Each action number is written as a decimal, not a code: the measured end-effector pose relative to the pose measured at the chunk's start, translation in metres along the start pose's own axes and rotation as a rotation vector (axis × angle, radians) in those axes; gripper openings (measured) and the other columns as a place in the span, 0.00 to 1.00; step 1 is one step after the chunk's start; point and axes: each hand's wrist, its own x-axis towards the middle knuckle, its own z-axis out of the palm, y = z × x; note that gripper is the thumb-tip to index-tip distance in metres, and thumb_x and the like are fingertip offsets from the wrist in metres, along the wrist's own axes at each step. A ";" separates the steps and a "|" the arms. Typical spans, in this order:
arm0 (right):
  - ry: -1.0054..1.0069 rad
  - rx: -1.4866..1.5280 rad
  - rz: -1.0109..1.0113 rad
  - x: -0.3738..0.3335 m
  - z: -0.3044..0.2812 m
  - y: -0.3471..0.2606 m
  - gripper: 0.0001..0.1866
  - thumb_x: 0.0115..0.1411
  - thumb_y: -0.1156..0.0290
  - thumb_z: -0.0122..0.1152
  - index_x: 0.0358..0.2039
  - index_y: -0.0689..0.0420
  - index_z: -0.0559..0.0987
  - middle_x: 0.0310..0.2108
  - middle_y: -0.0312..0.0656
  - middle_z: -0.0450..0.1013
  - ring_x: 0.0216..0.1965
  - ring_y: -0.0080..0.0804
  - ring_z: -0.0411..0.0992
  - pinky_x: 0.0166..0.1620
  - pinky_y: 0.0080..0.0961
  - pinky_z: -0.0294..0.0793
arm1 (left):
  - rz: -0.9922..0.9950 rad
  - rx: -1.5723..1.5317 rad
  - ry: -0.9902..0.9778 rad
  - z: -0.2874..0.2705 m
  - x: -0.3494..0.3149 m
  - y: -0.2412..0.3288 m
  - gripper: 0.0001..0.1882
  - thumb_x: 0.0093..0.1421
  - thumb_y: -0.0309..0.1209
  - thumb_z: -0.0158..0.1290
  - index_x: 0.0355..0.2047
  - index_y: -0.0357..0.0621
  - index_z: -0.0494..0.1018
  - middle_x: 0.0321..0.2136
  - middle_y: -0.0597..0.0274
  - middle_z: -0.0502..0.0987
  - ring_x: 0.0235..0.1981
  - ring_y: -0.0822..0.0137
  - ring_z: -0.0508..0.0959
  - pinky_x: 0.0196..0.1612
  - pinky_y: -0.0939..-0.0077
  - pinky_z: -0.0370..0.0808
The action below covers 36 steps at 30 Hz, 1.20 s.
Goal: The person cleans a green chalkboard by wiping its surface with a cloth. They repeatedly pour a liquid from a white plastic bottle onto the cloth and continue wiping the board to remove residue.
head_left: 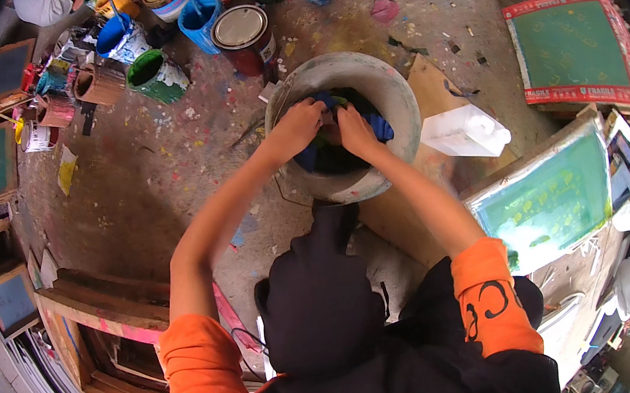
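Observation:
A grey, paint-stained bucket [396, 98] stands on the floor in front of me, its inside dark. Bunched dark-blue cloth [381, 127] lies in it, with a bit of green showing near my fingers. Both arms reach over the near rim. My left hand [307, 124] is closed on the cloth at the bucket's left side. Close beside it, my right hand [355, 129] has its fingers curled down into the same cloth. The fingertips of both hands are partly hidden in the folds.
Beyond the bucket to the left stand a lidded paint can [239, 28] and several open paint pots [156, 78]. A white plastic jug [466, 131] lies right of the bucket. Green framed screens [574, 47] lean at the right; wooden frames [109, 327] stand at the left.

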 end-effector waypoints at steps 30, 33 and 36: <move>0.236 0.519 0.186 -0.018 -0.082 -0.009 0.13 0.56 0.68 0.59 0.40 0.61 0.73 0.35 0.40 0.72 0.37 0.28 0.71 0.41 0.23 0.69 | -0.294 -0.512 0.565 -0.016 -0.004 0.048 0.09 0.58 0.30 0.52 0.33 0.36 0.76 0.26 0.63 0.76 0.27 0.77 0.72 0.29 0.81 0.68; 0.266 0.582 0.136 -0.025 -0.092 -0.024 0.14 0.57 0.67 0.58 0.41 0.61 0.73 0.40 0.42 0.71 0.40 0.28 0.71 0.42 0.24 0.69 | -0.302 -0.673 0.566 -0.031 -0.004 0.066 0.09 0.60 0.30 0.49 0.34 0.36 0.73 0.24 0.65 0.73 0.24 0.79 0.68 0.26 0.82 0.65; 0.173 0.872 0.092 -0.035 -0.117 -0.044 0.18 0.57 0.66 0.58 0.45 0.62 0.70 0.46 0.45 0.69 0.44 0.31 0.70 0.46 0.25 0.69 | -0.252 -0.927 0.468 -0.054 -0.007 0.085 0.09 0.63 0.31 0.44 0.35 0.38 0.68 0.23 0.68 0.68 0.26 0.81 0.64 0.27 0.85 0.62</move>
